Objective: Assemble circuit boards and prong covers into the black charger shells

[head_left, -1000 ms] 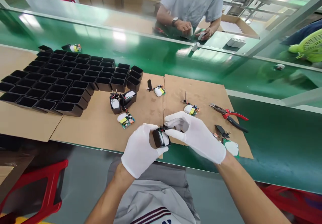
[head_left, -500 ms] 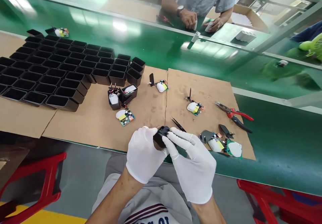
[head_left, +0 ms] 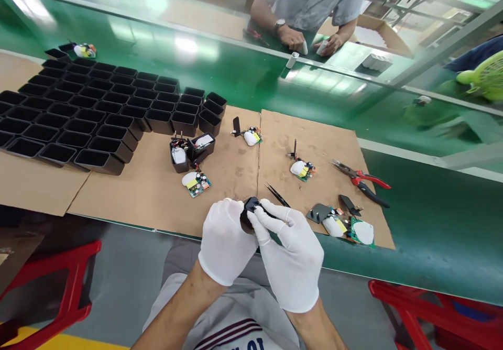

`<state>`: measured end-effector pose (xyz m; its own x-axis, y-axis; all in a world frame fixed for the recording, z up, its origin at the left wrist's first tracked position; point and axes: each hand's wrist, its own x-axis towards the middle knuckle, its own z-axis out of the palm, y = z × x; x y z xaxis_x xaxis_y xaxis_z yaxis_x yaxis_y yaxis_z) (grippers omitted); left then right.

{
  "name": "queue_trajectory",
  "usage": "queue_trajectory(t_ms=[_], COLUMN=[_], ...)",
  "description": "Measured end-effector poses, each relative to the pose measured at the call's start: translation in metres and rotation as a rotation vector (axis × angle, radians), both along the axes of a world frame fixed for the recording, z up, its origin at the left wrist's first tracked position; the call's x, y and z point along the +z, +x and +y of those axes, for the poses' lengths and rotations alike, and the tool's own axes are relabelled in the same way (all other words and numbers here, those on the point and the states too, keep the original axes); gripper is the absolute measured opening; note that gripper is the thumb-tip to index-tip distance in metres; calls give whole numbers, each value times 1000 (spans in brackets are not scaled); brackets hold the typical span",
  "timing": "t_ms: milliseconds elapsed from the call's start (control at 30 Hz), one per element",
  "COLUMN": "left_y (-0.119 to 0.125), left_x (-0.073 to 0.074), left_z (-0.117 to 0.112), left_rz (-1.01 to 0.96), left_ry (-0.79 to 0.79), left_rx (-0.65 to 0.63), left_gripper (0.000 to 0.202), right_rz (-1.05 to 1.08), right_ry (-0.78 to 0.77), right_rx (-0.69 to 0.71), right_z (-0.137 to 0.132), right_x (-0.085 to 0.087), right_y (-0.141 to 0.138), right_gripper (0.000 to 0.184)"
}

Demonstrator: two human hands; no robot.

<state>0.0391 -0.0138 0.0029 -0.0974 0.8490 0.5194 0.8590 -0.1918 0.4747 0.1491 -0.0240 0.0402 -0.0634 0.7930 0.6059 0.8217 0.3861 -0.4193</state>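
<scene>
My left hand, in a white glove, is wrapped round a small black plastic case held upright at the bench's front edge. On top of the case lies a black plug cover with metal pins. The gloved fingers of my right hand pinch at this cover and its pins; the inside of the case is hidden. Just beyond the right fingers, tweezers rest on the cardboard. To their right lie a circuit board with a white pad and a loose grey plug cover.
Rows of open black cases fill the left side. Two filled cases and several circuit boards lie on cardboard. Red-handled pliers are at right. Across the bench a co-worker's hands hold white parts. Red stools flank me.
The plug cover sits flatter over the case opening, and my right fingers have shifted slightly left with it. My left hand still grips the case. The view has shifted slightly.
</scene>
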Motion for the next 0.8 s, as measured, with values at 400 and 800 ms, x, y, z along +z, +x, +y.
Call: queue_trajectory(t_ms=[400, 800], left_y=[-2, -9], left_x=[-4, -6], left_z=[0, -4], left_rz=[-29, -109], left_ry=[-56, -50], left_rx=[3, -14], left_gripper=[25, 22], right_rz=[29, -215], right_ry=[8, -3], right_rx=[45, 184], right_z=[1, -4], right_x=[-16, -17], right_y=[-2, 19], right_gripper=[13, 33])
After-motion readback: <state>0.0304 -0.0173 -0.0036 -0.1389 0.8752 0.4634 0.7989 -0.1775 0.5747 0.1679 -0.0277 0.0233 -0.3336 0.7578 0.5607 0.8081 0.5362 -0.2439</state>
